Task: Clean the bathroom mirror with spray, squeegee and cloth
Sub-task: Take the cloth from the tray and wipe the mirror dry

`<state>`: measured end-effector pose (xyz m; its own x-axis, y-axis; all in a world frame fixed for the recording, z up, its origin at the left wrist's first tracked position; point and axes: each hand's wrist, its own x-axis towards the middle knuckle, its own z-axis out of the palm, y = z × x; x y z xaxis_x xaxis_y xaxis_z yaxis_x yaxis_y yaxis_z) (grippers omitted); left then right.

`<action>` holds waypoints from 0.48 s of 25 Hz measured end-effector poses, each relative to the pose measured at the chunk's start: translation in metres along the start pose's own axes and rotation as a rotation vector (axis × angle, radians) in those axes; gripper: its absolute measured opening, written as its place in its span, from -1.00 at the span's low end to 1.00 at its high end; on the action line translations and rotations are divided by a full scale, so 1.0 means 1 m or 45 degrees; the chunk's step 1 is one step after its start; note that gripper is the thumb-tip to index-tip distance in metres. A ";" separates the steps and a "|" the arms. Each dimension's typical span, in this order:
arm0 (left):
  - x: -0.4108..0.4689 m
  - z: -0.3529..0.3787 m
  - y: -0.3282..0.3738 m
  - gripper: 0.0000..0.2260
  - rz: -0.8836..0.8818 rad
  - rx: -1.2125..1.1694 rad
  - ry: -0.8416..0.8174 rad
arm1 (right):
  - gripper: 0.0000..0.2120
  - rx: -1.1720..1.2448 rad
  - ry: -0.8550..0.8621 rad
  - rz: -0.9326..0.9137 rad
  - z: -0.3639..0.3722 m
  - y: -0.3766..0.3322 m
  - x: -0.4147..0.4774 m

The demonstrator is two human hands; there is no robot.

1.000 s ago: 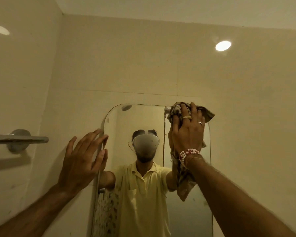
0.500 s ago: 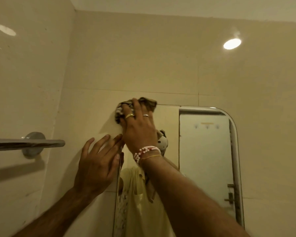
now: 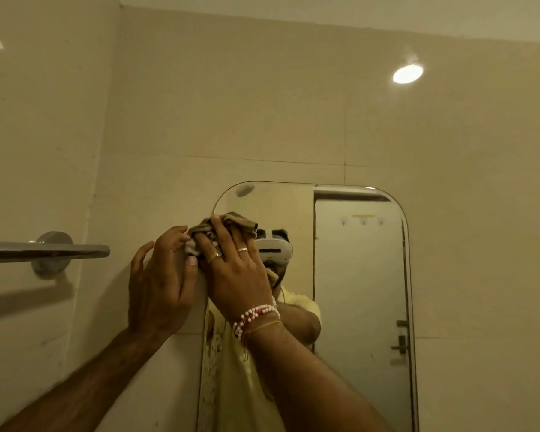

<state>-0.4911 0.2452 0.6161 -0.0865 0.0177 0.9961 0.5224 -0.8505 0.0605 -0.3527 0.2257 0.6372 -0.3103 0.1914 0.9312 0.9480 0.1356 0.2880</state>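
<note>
A tall mirror (image 3: 356, 275) with rounded top corners hangs on the beige tiled wall. My right hand (image 3: 234, 275) presses a crumpled brown patterned cloth (image 3: 231, 224) against the glass near the mirror's upper left edge. It wears rings and beaded bracelets. My left hand (image 3: 159, 285) rests flat on the wall tile just left of the mirror's edge, fingers spread, its fingertips touching the cloth. The mirror reflects a person in a yellow shirt with a headset and a closed door. No spray bottle or squeegee is in view.
A chrome towel bar (image 3: 44, 251) sticks out from the left wall at hand height. A round light reflection (image 3: 407, 73) shines on the wall tiles at upper right. The wall corner runs down at the left.
My right hand has carried the cloth from the mirror's top right corner to the top left, then a little lower along the left edge. My left hand stayed by that edge.
</note>
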 end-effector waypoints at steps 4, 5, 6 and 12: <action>0.004 -0.003 0.001 -0.59 0.069 0.201 -0.150 | -0.47 -0.082 0.005 -0.045 -0.013 0.020 -0.008; 0.006 -0.003 0.002 -0.58 0.117 0.273 -0.186 | -0.47 -0.095 0.023 -0.015 -0.018 0.032 -0.010; 0.007 -0.002 0.004 -0.57 0.151 0.341 -0.215 | -0.48 -0.096 0.050 0.037 -0.026 0.047 -0.012; 0.006 0.003 0.001 -0.52 0.267 0.601 -0.195 | -0.60 -0.061 0.247 0.439 -0.092 0.161 -0.036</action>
<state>-0.4888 0.2465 0.6225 0.1671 -0.0204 0.9857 0.8426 -0.5161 -0.1535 -0.1820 0.1509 0.6709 0.0415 0.0298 0.9987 0.9979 0.0489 -0.0429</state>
